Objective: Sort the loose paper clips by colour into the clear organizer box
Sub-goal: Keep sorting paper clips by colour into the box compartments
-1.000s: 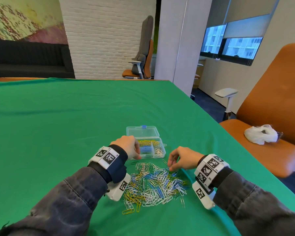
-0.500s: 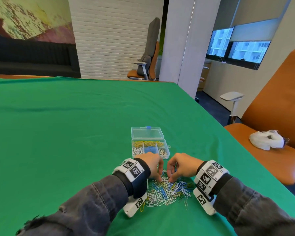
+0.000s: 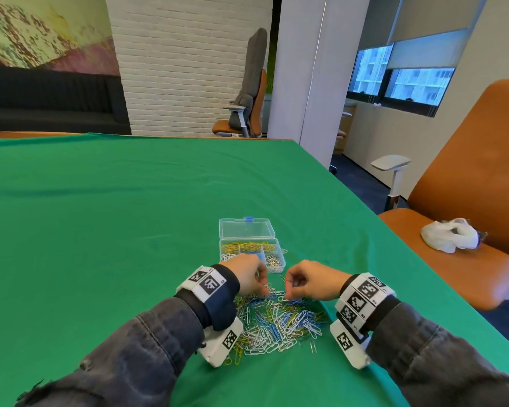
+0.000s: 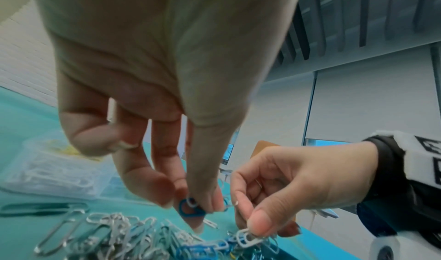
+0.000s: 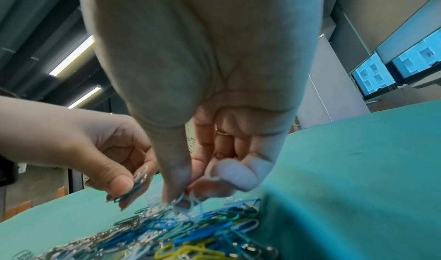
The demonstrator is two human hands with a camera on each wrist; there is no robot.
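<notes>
Pinching blue clip [image 4: 190, 208], left hand [image 3: 249, 274]; right hand [image 3: 312, 279] pinching white clip [image 4: 245, 240].

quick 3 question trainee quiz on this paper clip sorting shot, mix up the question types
1. True or false: the hinged lid of the clear plastic organizer box lies open.
2. The left hand pinches a paper clip of which colour? A blue, B yellow, C red.
3. Fill in: the mixed pile of loose paper clips lies on a ____ tablecloth.

Key: 1 true. 2 A. 3 green.

The right hand pinches white clips at the pile.
</notes>
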